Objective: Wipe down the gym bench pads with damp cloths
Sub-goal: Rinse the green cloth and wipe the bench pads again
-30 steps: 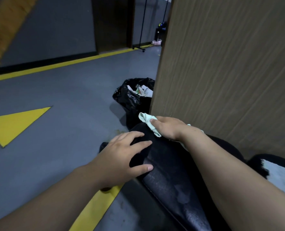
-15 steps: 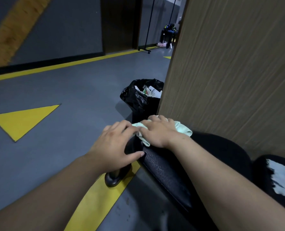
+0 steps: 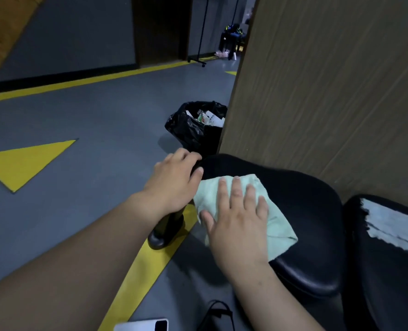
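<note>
A black bench seat pad (image 3: 303,204) lies in front of me along a wooden panel. A pale green cloth (image 3: 277,225) is spread on its near left part. My right hand (image 3: 236,216) presses flat on the cloth with straight, spread fingers. My left hand (image 3: 176,180) rests on the pad's left end, fingers curled over the edge and thumb on top. A second black pad (image 3: 389,266) with a torn, pale patch lies at the right.
A wooden panel (image 3: 329,80) rises right behind the pads. A bin with a black bag (image 3: 193,130) stands at the panel's corner. The bench's black foot (image 3: 164,232) sits on a yellow floor stripe. A white phone (image 3: 140,325) lies at the bottom edge.
My right hand has slid the cloth from the pad's far left end back toward me and flattened it out. My left hand has shifted slightly along the pad's end.
</note>
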{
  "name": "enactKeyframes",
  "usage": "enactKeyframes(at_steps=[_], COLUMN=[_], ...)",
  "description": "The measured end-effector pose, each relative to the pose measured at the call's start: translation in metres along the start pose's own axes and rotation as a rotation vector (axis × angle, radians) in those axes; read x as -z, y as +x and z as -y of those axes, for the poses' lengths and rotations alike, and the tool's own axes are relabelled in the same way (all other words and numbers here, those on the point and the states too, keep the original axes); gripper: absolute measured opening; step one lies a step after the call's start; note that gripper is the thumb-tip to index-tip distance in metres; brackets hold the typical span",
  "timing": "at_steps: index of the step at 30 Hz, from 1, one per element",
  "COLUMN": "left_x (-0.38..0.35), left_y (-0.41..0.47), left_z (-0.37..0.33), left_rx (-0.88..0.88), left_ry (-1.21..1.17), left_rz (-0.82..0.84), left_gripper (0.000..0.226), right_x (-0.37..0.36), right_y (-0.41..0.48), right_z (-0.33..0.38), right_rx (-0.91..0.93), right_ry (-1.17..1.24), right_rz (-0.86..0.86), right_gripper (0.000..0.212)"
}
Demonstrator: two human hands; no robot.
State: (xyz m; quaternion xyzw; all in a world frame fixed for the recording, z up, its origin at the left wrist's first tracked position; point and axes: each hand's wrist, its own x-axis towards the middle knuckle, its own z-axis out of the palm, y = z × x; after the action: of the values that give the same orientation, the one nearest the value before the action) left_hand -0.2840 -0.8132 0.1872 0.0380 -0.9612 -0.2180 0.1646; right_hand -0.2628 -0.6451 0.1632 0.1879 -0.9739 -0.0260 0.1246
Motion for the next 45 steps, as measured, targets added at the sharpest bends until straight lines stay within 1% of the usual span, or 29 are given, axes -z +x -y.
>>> enactKeyframes(at_steps=[5,9,13,15,20,22,24,27,31,34,40,45], left_x=[-0.014,-0.025,-0.036,-0.040,-0.045,-0.046,-0.047,-0.049,-0.052,-0.051,-0.048,-0.045], left_y=[0.010,0.013,0.013,0.013,0.011,0.011,0.009,0.010,0.011,0.010,0.009,0.008], left_z=[-0.029,-0.050,-0.056,-0.056,-0.050,-0.047,-0.046,-0.044,-0.043,-0.045,-0.046,-0.048], left_rx=[0.038,0.001,-0.008,-0.017,-0.057,-0.065,-0.074,-0.096,-0.094,-0.089,-0.078,-0.078], left_ry=[-0.052,-0.008,0.033,0.064,0.055,0.054,0.055,0.044,0.057,0.062,0.085,0.095], left_rz=[0.075,0.134,0.204,0.210,0.126,0.109,0.102,0.083,0.069,0.069,0.110,0.102], left_gripper=[0.046,0.050,0.053,0.053,0.055,0.061,0.069,0.075,0.074,0.074,0.073,0.069], right_x=[0.006,0.012,0.013,0.013,0.019,0.025,0.026,0.020,0.011,0.011,0.018,0.028], right_y=[-0.034,-0.059,-0.085,-0.096,-0.086,-0.063,-0.034,0.012,0.068,0.088,0.060,-0.005], right_z=[-0.031,-0.060,-0.081,-0.090,-0.096,-0.105,-0.123,-0.146,-0.171,-0.180,-0.173,-0.146], right_rx=[-0.123,-0.216,-0.299,-0.318,-0.337,-0.348,-0.355,-0.324,-0.355,-0.381,-0.347,-0.296], right_ry=[0.022,0.047,0.070,0.107,0.183,0.227,0.255,0.251,0.268,0.284,0.217,0.222], right_rz=[-0.035,-0.078,-0.075,-0.075,-0.050,0.041,0.118,0.190,0.283,0.335,0.329,0.227], right_gripper=[0.080,0.085,0.089,0.089,0.091,0.095,0.093,0.090,0.087,0.081,0.076,0.076])
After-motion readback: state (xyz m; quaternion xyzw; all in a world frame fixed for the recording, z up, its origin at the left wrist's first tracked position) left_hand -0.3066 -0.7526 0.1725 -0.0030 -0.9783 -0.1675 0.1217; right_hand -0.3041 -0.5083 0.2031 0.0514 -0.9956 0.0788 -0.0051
